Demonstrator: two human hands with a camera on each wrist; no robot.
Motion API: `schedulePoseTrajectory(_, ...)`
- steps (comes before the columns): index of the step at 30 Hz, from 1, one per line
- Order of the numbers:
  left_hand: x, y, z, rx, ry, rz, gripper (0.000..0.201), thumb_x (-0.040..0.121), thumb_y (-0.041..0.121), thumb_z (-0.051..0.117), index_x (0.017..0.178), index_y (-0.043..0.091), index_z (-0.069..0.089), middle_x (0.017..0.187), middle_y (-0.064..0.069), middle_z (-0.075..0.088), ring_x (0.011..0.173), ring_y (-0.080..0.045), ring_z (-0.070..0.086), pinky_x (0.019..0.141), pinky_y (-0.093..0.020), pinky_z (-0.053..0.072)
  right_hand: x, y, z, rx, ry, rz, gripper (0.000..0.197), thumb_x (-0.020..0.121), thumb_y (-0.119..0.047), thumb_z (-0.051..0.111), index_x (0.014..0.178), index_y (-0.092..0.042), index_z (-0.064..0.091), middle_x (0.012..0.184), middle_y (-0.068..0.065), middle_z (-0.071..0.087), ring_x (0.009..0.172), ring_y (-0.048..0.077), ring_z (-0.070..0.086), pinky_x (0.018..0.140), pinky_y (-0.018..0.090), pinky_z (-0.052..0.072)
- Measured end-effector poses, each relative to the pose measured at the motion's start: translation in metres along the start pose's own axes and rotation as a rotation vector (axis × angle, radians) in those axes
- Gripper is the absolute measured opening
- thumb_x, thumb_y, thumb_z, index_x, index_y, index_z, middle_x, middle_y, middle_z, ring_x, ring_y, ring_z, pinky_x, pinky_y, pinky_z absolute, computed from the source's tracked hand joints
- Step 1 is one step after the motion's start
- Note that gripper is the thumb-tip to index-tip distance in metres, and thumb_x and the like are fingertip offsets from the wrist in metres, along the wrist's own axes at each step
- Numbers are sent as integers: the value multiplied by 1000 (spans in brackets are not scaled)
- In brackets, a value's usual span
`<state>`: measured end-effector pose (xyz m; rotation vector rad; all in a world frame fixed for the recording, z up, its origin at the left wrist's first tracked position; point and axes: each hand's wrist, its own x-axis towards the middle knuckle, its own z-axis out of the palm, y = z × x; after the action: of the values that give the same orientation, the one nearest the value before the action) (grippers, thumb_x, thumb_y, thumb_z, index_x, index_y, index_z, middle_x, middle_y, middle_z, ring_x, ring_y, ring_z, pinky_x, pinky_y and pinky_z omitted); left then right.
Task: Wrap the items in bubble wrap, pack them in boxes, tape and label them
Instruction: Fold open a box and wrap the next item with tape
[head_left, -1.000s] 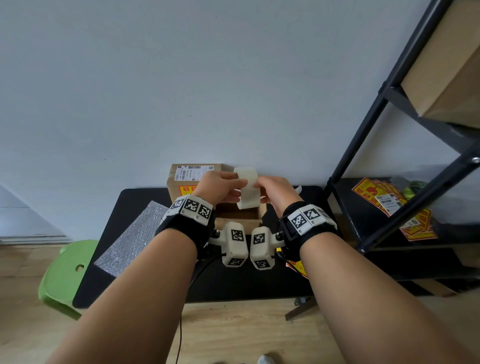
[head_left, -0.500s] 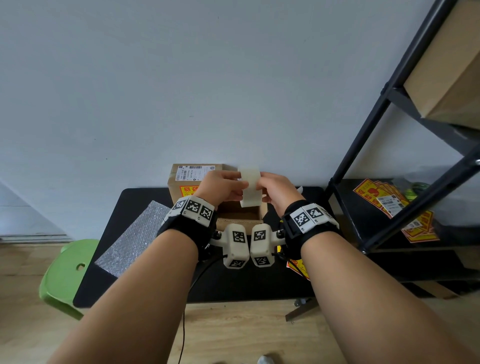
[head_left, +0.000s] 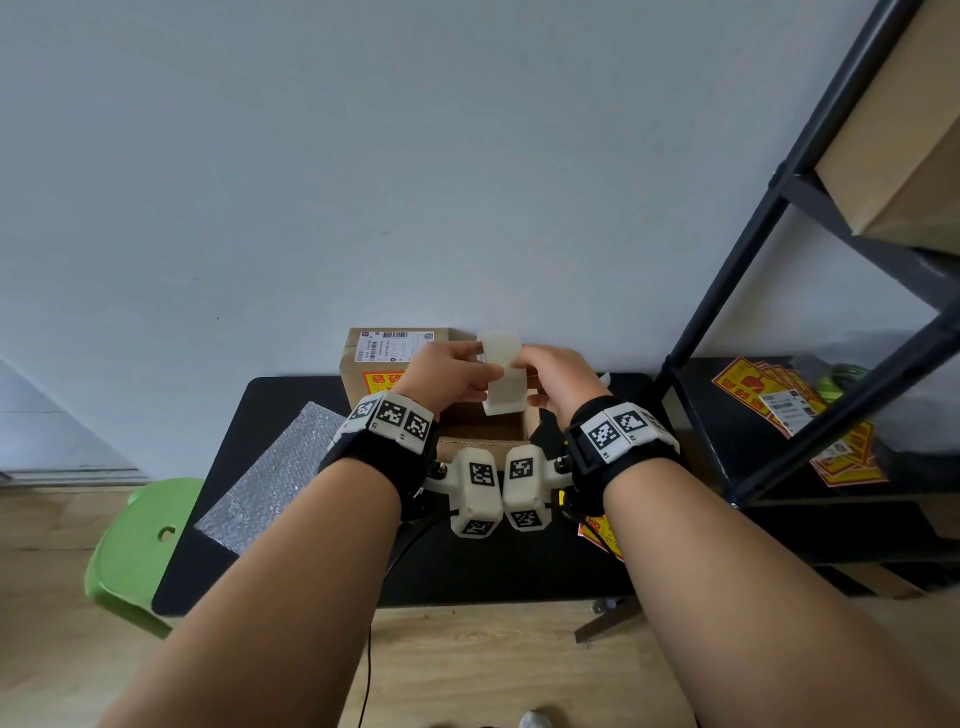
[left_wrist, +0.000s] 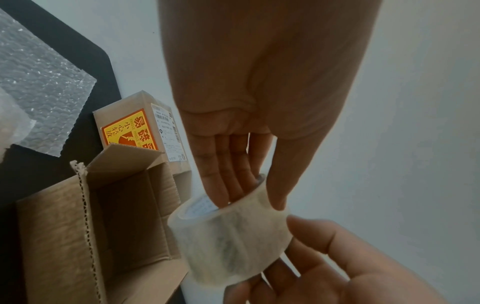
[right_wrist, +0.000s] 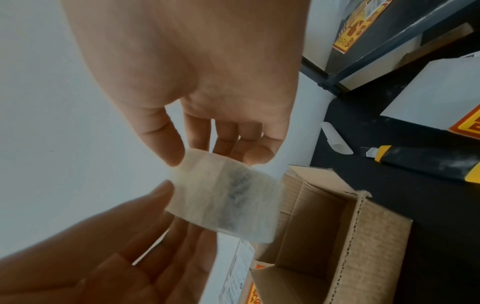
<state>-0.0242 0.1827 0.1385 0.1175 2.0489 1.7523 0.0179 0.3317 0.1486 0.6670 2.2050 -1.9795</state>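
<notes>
A whitish tape roll (head_left: 501, 374) is held up in front of the wall, above an open cardboard box (head_left: 483, 431) on the black table (head_left: 291, 395). My left hand (head_left: 457, 369) grips the tape roll (left_wrist: 231, 240) with its fingers inside the core and the thumb on the outer face. My right hand (head_left: 550, 374) pinches the tape roll (right_wrist: 226, 199) at its other side between thumb and fingers. The open box (left_wrist: 124, 216) has its flaps up, and what I see of its inside is bare. Behind it stands a sealed box (head_left: 384, 358) with a shipping label and a yellow fragile sticker.
A bubble wrap sheet (head_left: 270, 478) lies on the table's left part. A green stool (head_left: 140, 551) stands at the left. A black shelf rack (head_left: 779, 312) at the right holds yellow stickers (head_left: 779, 400). A yellow-black utility knife (right_wrist: 426, 160) lies right of the open box.
The tape roll and both hands have shifted very slightly to the right. Both grips on the roll look the same.
</notes>
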Motion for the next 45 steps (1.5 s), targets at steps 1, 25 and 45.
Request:
schedulePoseTrajectory(1,-1,0,1,0,-9,5,45,84,4,72,127,6,61,108,-19,70,101,-31,69,92,-44,55,0,-1,0,-5,7,-6,12,91,-15,57,85,-15,68,116,13,64,108,28,61,78,34,51)
schedulePoseTrajectory(25,-4,7,-3,47,-24,25,30,85,7,72,115,5,68,105,-15,70,96,-26,69,87,-35,57,-11,-10,1,-31,49,-2,15,90,-11,56,77,-12,63,87,7,61,81,20,59,80,35,51)
schedulePoseTrajectory(45,-2,4,-6,-227,51,-58,40,85,2,71,120,-10,59,103,-22,71,91,-28,72,80,-34,60,-26,-14,3,-186,15,-7,7,86,-9,55,83,-5,59,83,13,51,67,20,46,68,32,39)
